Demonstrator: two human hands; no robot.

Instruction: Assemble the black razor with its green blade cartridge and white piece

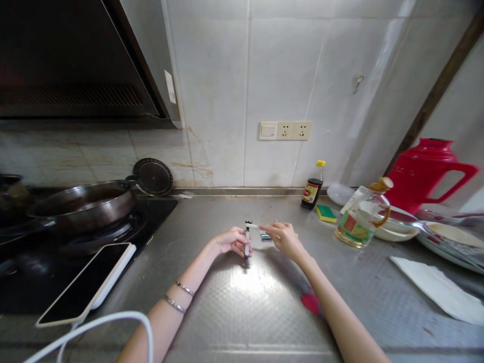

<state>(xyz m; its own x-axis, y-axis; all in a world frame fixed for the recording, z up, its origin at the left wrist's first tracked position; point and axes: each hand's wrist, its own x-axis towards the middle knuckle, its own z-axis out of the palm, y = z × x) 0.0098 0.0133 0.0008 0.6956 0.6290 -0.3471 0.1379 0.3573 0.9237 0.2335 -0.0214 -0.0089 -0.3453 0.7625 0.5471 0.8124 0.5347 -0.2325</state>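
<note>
My left hand [232,241] is closed round a slim grey and black object [247,243], held upright above the steel counter [219,312]. A thin white stick [253,226] is pinched in my right hand [284,239], its far end at the top of the grey object. Beside the fingers of my right hand, a small dark greenish cylinder [266,236] lies on the counter. What the grey object is, I cannot make out.
At left, a pan [88,209] sits on the stove, with a phone [86,285] and white cable nearer. At right stand a sauce bottle [311,190], a sponge [326,214], an oil jug [355,224], bowls, a red thermos [423,174] and a white paper [438,287].
</note>
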